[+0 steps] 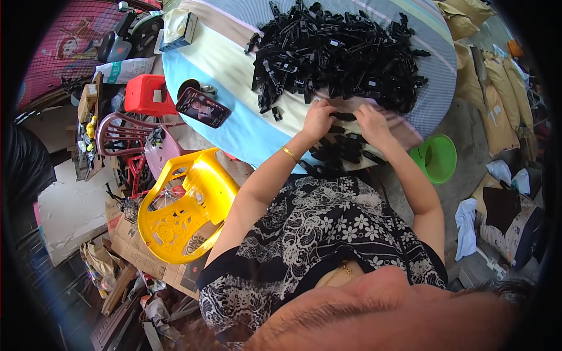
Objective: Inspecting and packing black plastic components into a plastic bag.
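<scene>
Between my two hands, just above the cloth-covered table (234, 120), is a small black plastic part (343, 116). My left hand (319, 120) grips its left end with thumb and fingers. At the other end my right hand (372, 124) has its fingers closed on the same part. Beyond my hands lies a large heap of similar black plastic parts (339, 52). A smaller group of black parts (339, 153) lies at the near table edge, below my hands. One loose black piece (277, 113) rests left of my left hand.
A phone (202, 107) leans against a cup (199, 86) on the left of the table, near a tissue box (178, 32). A yellow plastic chair (190, 205) and a red stool (147, 95) stand left. To the right are a green bucket (438, 159) and brown sacks (497, 105).
</scene>
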`<move>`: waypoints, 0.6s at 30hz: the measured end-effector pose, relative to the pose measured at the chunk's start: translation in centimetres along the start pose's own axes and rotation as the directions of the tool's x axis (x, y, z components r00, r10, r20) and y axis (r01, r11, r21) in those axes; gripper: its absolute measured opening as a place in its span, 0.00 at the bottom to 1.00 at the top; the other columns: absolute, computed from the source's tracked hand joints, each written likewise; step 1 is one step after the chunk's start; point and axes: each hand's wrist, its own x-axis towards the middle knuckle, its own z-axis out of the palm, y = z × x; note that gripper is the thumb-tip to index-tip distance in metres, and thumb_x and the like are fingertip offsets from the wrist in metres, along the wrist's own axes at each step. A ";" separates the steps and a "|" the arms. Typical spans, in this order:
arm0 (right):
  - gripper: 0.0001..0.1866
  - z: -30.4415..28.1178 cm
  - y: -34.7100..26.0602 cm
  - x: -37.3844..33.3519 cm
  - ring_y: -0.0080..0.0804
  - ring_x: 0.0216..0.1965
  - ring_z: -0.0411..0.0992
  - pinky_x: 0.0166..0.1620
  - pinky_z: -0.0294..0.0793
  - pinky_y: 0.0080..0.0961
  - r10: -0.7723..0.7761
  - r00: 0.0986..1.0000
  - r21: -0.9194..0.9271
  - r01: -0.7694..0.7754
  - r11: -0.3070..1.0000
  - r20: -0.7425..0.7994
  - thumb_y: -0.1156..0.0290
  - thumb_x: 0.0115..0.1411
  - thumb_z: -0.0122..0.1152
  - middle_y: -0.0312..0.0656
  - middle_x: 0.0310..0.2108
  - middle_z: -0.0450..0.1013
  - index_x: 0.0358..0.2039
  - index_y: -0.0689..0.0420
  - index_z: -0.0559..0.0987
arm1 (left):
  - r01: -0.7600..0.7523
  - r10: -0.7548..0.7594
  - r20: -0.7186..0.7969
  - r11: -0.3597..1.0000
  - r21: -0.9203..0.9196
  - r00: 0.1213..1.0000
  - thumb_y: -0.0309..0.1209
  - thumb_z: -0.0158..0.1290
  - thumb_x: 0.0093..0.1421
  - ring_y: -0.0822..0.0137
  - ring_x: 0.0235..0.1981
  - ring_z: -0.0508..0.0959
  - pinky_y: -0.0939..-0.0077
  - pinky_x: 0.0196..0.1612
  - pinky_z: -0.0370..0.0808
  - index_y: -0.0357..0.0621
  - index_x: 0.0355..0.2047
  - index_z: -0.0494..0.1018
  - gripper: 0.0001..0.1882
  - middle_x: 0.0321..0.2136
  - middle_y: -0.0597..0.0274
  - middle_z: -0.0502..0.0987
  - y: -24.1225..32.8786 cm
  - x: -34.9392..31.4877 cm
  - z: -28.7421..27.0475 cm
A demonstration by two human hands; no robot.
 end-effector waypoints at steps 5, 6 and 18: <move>0.04 1.2 -1.2 1.5 0.42 0.36 0.67 0.36 0.71 0.34 -0.056 0.994 0.123 0.066 0.990 -0.089 0.78 0.45 0.52 0.43 0.29 0.65 0.25 0.59 0.71 | -0.063 0.063 0.002 0.998 -0.010 0.998 0.20 0.53 0.41 0.53 0.36 0.70 0.65 0.40 0.70 0.42 0.27 0.77 0.10 0.29 0.57 0.72 -0.4 0.1 0.4; 0.03 1.1 -1.0 1.6 0.43 0.36 0.67 0.36 0.70 0.35 -0.046 0.994 0.143 0.060 0.988 -0.101 0.78 0.45 0.53 0.43 0.29 0.65 0.24 0.58 0.71 | -0.070 0.070 -0.014 0.998 -0.008 0.997 0.20 0.54 0.40 0.53 0.35 0.70 0.65 0.40 0.71 0.42 0.26 0.77 0.10 0.29 0.57 0.72 -0.4 0.1 0.4; 0.11 0.2 -2.8 5.4 0.47 0.30 0.73 0.32 0.71 0.41 0.208 0.970 0.373 -0.241 0.896 0.126 0.64 0.47 0.59 0.49 0.26 0.74 0.29 0.57 0.78 | 0.330 -0.205 -0.452 0.919 0.217 0.868 0.28 0.59 0.46 0.47 0.43 0.67 0.60 0.49 0.65 0.39 0.43 0.69 0.22 0.39 0.46 0.69 -3.3 -4.3 -7.7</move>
